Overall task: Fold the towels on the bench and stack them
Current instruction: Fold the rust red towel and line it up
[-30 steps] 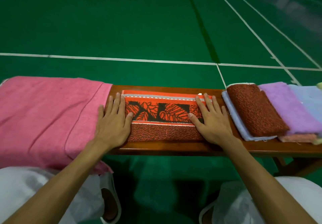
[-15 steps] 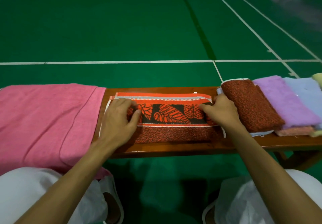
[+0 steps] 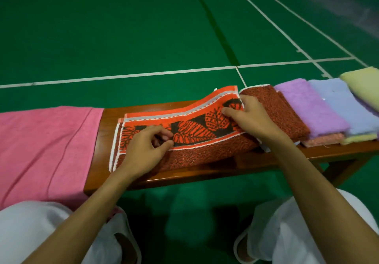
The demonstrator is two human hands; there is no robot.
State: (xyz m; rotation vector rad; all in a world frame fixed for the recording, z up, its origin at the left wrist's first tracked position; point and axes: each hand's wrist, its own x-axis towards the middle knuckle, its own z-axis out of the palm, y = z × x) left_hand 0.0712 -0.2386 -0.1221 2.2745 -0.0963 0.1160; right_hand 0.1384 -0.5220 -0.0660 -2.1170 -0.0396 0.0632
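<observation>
An orange towel (image 3: pixel 192 132) with a black leaf pattern lies folded lengthwise on the wooden bench (image 3: pixel 106 120). My right hand (image 3: pixel 249 118) pinches its right end, which is raised off the bench. My left hand (image 3: pixel 143 150) rests on the towel's left half with its fingers curled, thumb and fingers pinching the cloth. To the right lies a row of folded towels overlapping one another: a rust-red one (image 3: pixel 274 107), a purple one (image 3: pixel 307 103), a pale blue one (image 3: pixel 340 103) and a yellow one (image 3: pixel 363 81).
A large pink towel (image 3: pixel 45 144) covers the left part of the bench and hangs over its front. My knees in white trousers and white slippers are below the bench. Green court floor with white lines lies beyond.
Both hands went from pressing flat on the towel to gripping it. The right end of the orange towel has come up off the bench. The camera has shifted left.
</observation>
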